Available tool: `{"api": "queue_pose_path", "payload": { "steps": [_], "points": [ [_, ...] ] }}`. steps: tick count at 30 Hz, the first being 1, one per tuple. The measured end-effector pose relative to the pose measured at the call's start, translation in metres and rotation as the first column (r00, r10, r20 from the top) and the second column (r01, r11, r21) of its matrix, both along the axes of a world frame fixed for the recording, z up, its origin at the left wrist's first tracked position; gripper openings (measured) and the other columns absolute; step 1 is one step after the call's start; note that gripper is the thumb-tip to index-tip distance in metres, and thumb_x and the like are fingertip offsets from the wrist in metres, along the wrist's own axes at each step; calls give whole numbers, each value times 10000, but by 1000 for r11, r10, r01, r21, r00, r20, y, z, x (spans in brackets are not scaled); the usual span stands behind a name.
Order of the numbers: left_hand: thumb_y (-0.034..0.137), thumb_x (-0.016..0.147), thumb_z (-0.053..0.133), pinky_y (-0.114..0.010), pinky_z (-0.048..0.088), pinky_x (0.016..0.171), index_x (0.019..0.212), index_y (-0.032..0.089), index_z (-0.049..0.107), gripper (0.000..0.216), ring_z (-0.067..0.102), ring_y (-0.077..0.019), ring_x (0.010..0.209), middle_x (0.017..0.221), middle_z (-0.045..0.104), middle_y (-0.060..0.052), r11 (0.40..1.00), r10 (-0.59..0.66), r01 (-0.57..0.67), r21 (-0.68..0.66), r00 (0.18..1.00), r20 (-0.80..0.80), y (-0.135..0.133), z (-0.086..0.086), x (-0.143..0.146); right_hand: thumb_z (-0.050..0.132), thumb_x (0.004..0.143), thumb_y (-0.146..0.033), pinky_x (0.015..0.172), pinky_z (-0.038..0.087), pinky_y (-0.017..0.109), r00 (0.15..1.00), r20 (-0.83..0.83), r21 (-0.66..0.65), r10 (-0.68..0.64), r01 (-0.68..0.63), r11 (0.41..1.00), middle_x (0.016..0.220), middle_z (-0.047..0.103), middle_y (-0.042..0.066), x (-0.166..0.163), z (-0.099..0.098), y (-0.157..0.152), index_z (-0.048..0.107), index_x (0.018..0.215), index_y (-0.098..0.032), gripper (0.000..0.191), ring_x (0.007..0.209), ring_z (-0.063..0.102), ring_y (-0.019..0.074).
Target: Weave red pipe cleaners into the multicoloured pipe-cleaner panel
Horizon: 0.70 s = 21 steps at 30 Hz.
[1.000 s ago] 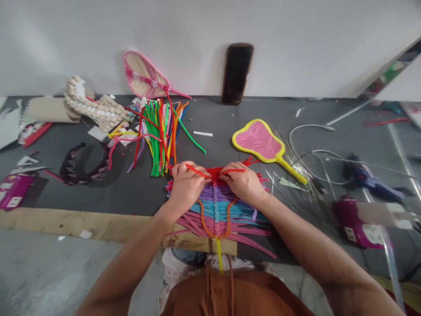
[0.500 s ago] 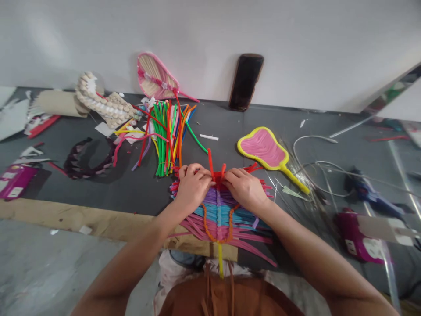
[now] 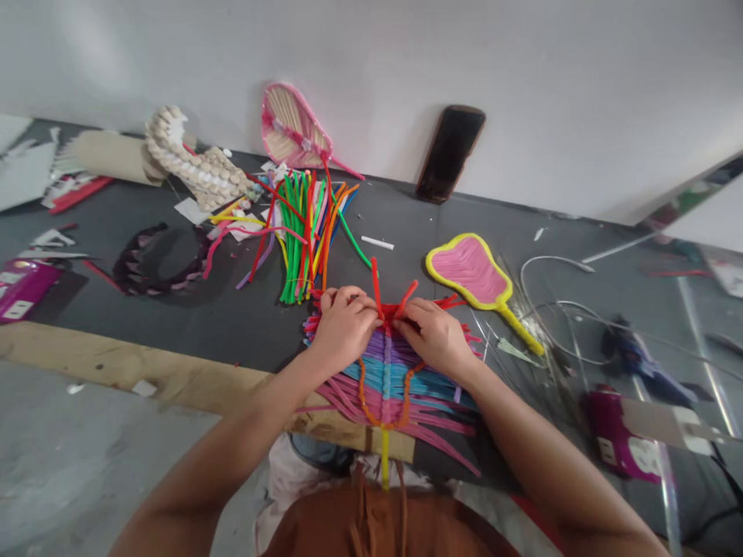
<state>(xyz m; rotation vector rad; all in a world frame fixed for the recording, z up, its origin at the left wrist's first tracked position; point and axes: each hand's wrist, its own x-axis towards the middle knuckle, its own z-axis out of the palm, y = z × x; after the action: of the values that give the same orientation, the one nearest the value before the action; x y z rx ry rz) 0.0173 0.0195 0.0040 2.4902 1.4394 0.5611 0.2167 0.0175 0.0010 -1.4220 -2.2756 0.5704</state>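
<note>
A half-woven fan of pipe cleaners (image 3: 388, 375) lies on the dark mat in front of me, banded red, purple, blue and pink, with an orange loop and a yellow stem. My left hand (image 3: 342, 325) and my right hand (image 3: 435, 334) both pinch a red pipe cleaner (image 3: 390, 298) at the fan's top centre. Its two loose ends stick up between my fingers.
A bundle of coloured pipe cleaners (image 3: 305, 232) lies beyond my hands. A finished pink and yellow fan (image 3: 473, 275) sits to the right, another pink fan (image 3: 293, 131) and a phone (image 3: 450, 153) lean on the wall. A glue gun (image 3: 644, 357), cables and purple packs lie around.
The red pipe cleaner's ends went from spread sideways to standing up between my fingers as both hands twisted it. The camera tilted slightly, shifting the scene.
</note>
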Motion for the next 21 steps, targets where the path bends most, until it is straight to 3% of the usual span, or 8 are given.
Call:
{"api": "queue_pose_path", "payload": {
  "steps": [12, 21],
  "points": [
    [266, 908, 623, -507, 314, 965, 862, 224, 720, 115, 517, -281, 1137, 993, 735, -48, 999, -5, 6, -41, 1000, 28, 1, 1, -3, 524, 930, -217, 683, 429, 286, 998, -31, 36, -49, 50, 998, 835, 652, 34, -2, 1, -2, 598, 813, -225, 139, 782, 589, 190],
    [280, 914, 616, -487, 305, 966, 873, 222, 723, 128, 520, -265, 1119, 982, 737, -29, 996, -9, 10, -84, 1000, 12, 8, 8, 4, 507, 954, -246, 734, 433, 295, 996, 59, 24, -61, 60, 998, 945, 693, 53, -4, 0, -2, 647, 895, -228, 152, 875, 612, 205]
  ]
}}
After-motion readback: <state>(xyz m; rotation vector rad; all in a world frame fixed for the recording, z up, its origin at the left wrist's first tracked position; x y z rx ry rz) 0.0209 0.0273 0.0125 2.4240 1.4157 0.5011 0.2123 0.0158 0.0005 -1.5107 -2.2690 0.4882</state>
